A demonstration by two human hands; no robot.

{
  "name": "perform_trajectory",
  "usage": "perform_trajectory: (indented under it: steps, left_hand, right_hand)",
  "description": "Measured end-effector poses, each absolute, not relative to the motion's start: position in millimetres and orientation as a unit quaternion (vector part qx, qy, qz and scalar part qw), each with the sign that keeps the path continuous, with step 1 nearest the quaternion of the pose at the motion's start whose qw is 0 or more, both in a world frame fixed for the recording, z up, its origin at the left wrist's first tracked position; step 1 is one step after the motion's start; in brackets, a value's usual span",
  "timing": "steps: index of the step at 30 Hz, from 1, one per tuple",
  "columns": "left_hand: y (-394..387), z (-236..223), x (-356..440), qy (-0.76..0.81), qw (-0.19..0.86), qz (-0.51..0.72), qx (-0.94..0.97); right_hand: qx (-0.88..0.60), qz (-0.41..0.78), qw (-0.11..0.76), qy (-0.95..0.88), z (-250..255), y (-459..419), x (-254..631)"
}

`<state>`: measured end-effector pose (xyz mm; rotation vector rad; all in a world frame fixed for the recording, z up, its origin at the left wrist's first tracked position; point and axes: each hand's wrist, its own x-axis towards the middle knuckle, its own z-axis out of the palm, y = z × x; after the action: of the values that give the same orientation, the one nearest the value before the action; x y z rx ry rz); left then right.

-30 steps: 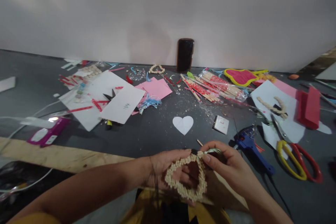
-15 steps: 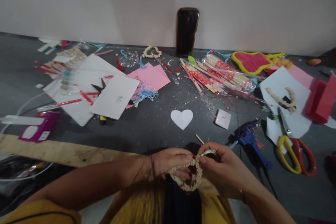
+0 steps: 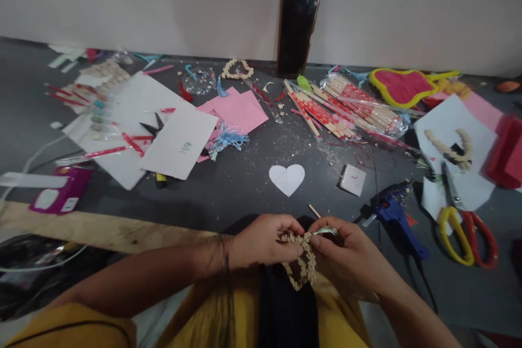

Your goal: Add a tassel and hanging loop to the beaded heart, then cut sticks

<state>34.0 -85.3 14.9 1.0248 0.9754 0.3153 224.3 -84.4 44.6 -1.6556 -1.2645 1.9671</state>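
Fingertips (image 3: pixel 317 240) of right hand (image 3: pixel 340 244) pinch beaded loop (image 3: pixel 309 263).

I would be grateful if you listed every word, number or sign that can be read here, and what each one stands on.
"154", green and slanted, on the white card.
"L", red, as best I can tell, on the small white square.
Marks on the purple box: too small and blurred to read.

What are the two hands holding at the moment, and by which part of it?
A beaded loop: the left hand grips its upper left side, the right hand its top.
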Motion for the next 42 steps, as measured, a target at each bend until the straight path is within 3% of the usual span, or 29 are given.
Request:
perform_trajectory:
  steps: [34, 42]
  left_hand:
    - [-88.7, 13.6, 38.7, 0.482, 0.707, 0.156, 0.493]
    - [-82.9, 22.1, 40.3, 0.473, 0.74, 0.145, 0.456]
  right_hand:
    - [-0.549, 0.665, 0.118, -0.493, 41.7, -87.8, 229.3]
    - [-0.55, 0.668, 0.116, -0.487, 41.6, -89.0, 227.6]
